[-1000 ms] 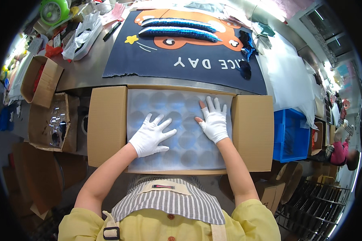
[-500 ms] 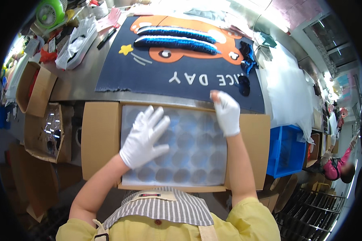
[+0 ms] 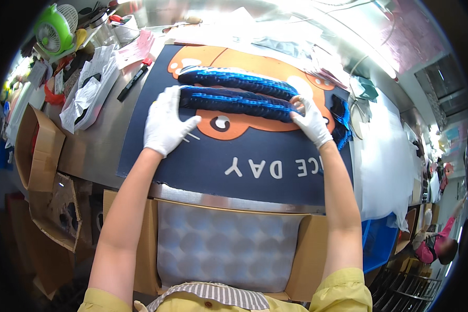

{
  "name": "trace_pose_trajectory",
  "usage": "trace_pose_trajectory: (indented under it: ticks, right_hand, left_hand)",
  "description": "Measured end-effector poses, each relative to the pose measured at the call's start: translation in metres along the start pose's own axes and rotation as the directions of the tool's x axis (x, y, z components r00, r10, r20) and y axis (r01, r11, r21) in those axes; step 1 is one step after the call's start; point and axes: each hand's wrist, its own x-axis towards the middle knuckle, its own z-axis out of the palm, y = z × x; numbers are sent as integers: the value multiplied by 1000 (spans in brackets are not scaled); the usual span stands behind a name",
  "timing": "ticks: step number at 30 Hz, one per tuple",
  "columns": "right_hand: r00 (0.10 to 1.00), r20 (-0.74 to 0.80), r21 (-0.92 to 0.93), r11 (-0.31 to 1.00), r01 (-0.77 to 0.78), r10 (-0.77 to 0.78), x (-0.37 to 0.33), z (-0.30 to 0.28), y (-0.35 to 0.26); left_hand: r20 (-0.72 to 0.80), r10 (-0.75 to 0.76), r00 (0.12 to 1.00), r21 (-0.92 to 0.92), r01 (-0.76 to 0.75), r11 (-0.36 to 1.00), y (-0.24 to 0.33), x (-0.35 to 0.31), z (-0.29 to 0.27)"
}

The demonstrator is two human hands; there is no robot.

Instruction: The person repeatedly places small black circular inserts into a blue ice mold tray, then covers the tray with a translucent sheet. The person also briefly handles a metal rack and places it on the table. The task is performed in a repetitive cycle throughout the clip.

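Two long rows of thin, shiny blue and black pieces (image 3: 239,78) lie side by side on a dark mat (image 3: 203,161) with an orange cartoon figure. At the left end of the nearer row (image 3: 234,103), my white-gloved left hand (image 3: 166,125) rests with its fingers stretched and thumb apart. My gloved right hand (image 3: 312,120), some fingertips bare, has its fingers bent round the right end of that row. Between my forearms stands an open cardboard box (image 3: 309,249), where a translucent sheet (image 3: 229,244) covers rows of round bluish shapes.
Loose blue shiny pieces (image 3: 340,119) lie right of the rows. Translucent sheets (image 3: 382,156) hang over the table's right side above a blue crate (image 3: 377,242). At left are a marker (image 3: 132,83), a white tray (image 3: 91,86), a green fan (image 3: 53,31) and cardboard boxes (image 3: 39,145).
Both hands have moved forward from over the box to the ends of the nearer row. My view has tilted forward, so the box sits lower in the picture.
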Motion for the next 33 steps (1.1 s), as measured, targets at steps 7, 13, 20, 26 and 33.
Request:
trace_pose_trajectory:
  ticks: [7, 13, 20, 26, 33]
  right_hand:
    - [942, 91, -240, 910, 337, -324, 50, 106, -115]
    - [977, 24, -111, 971, 214, -213, -7, 103, -128]
    - [864, 150, 944, 190, -269, 480, -125, 110, -172]
    - [873, -230, 742, 658, -129, 431, -207, 127, -260]
    - [865, 183, 679, 576, -456, 468, -272, 103, -269]
  left_hand:
    - [139, -21, 990, -582, 98, 807, 56, 7, 4]
    - [99, -70, 993, -813, 121, 569, 52, -60, -21]
    - [412, -414, 812, -864, 204, -460, 140, -171, -77]
    - [267, -520, 812, -925, 65, -373, 140, -193, -114]
    - [330, -347, 878, -920, 216, -328, 101, -253, -106]
